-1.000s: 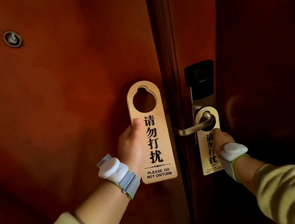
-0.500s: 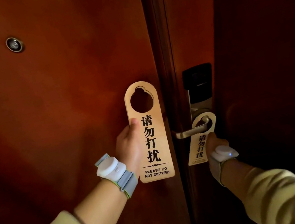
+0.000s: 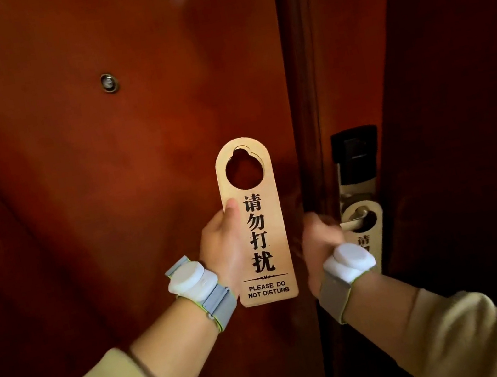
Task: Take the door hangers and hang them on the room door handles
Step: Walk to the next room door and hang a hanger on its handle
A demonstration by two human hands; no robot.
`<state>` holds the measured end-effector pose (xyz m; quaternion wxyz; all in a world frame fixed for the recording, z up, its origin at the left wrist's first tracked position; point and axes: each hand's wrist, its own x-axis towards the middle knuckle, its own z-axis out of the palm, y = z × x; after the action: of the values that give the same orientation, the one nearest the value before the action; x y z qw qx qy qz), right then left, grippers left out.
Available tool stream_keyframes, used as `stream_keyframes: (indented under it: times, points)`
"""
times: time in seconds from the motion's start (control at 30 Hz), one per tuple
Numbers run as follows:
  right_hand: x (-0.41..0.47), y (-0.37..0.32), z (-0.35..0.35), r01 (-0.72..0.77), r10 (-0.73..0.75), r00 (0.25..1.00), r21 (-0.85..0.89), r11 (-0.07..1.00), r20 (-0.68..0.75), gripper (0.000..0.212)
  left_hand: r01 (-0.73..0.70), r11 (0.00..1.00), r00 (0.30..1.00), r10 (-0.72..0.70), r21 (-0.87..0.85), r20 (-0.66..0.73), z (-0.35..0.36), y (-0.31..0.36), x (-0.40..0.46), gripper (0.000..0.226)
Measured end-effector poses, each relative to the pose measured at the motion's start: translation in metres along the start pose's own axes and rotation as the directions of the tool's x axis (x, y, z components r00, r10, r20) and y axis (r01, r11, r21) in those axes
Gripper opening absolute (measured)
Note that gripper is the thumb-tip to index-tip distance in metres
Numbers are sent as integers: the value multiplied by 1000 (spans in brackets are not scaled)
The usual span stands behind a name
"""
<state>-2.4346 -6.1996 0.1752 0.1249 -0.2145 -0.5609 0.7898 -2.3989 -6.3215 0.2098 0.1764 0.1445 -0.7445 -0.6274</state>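
Left hand (image 3: 222, 246) gripping a "Do Not Disturb" door hanger (image 3: 254, 220) upright before the red-brown door (image 3: 74, 186), thumb on its face. Right hand (image 3: 318, 242), blurred, fingers curled at the lever handle (image 3: 354, 222). Second hanger (image 3: 375, 225) looped over that handle, below the card lock (image 3: 354, 149).
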Motion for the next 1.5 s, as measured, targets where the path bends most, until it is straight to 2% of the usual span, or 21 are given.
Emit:
stream_keyframes:
  times: [0.03, 0.13, 0.2, 0.33, 0.47, 0.57, 0.63, 0.67, 0.73, 0.8, 0.87, 0.93, 0.97, 1.07, 1.1, 1.2, 1.33, 1.4, 1.47, 1.5]
  points:
    - [-9, -6, 11, 25, -27, 999, 41, 999, 46, 14, -12, 1000, 999, 11, -18, -39, -6, 0, -3, 40]
    - [-47, -12, 42, 51, -45, 962, -15, 999, 269, 17, -31, 997, 988, 20, -69, -156, -37, -7, -9, 44]
    - [-77, -4, 61, 49, -23, 890, -46, 998, 455, 26, -13, 997, 971, -6, -80, -240, -74, -12, -17, 44]
    - [-144, 13, 96, 111, -4, 724, -112, 987, 690, 34, 17, 992, 947, -57, -127, -318, -147, -10, -40, 40]
    - [-218, 22, 125, 133, 3, 581, -99, 986, 814, 34, -16, 996, 908, -20, -83, -418, -225, -1, -80, 42]
    - [-305, 27, 146, 127, 15, 414, -74, 989, 910, 36, -33, 994, 836, -31, -105, -548, -302, 7, -129, 45]
    - [-350, 32, 152, 109, 5, 350, -46, 993, 937, 37, -37, 993, 809, -36, -112, -587, -336, 14, -160, 45]
    - [-387, 33, 155, 104, 6, 293, -38, 994, 956, 37, -58, 993, 775, -22, -104, -632, -365, 15, -183, 45]
    - [-451, 39, 154, 83, 0, 191, -17, 996, 982, 37, -67, 995, 719, -5, -76, -695, -409, 20, -230, 46]
    - [-498, 44, 150, 76, 4, 119, -13, 997, 993, 37, -79, 996, 686, 18, -50, -727, -440, 23, -269, 47]
    - [-574, 51, 138, 41, 3, -7, -3, 999, 1000, 37, -97, 995, 607, 32, -33, -794, -488, 21, -329, 48]
    - [-623, 59, 127, 22, 16, -66, -15, 1000, 998, 36, -87, 996, 582, 43, -9, -812, -517, 21, -371, 48]
    - [-664, 62, 117, 11, 17, -125, -16, 1000, 992, 36, -95, 995, 541, 58, 7, -839, -542, 22, -405, 47]
    - [-747, 70, 95, 0, 19, -225, -19, 1000, 974, 37, -127, 992, 474, 76, 17, -877, -591, 22, -475, 45]
    - [-786, 73, 81, -11, 16, -284, -19, 1000, 959, 37, -127, 992, 427, 79, 27, -901, -612, 20, -510, 45]
    - [-857, 78, 58, -54, 18, -356, -40, 998, 934, 38, -116, 992, 355, 81, 42, -931, -647, 24, -576, 44]
    - [-977, 84, 8, -96, 33, -528, -98, 991, 849, 37, -98, 992, 168, 98, 82, -981, -696, 32, -692, 43]
    - [-1044, 85, -31, -104, 29, -631, -122, 987, 776, 37, -97, 990, 27, 102, 99, -994, -720, 31, -763, 43]
    - [-1088, 87, -57, -121, 30, -683, -154, 981, 730, 38, -81, 992, -44, 92, 96, -995, -729, 35, -810, 42]
    - [-1120, 89, -79, -134, 27, -728, -181, 974, 685, 38, -76, 992, -108, 90, 99, -990, -735, 34, -846, 42]
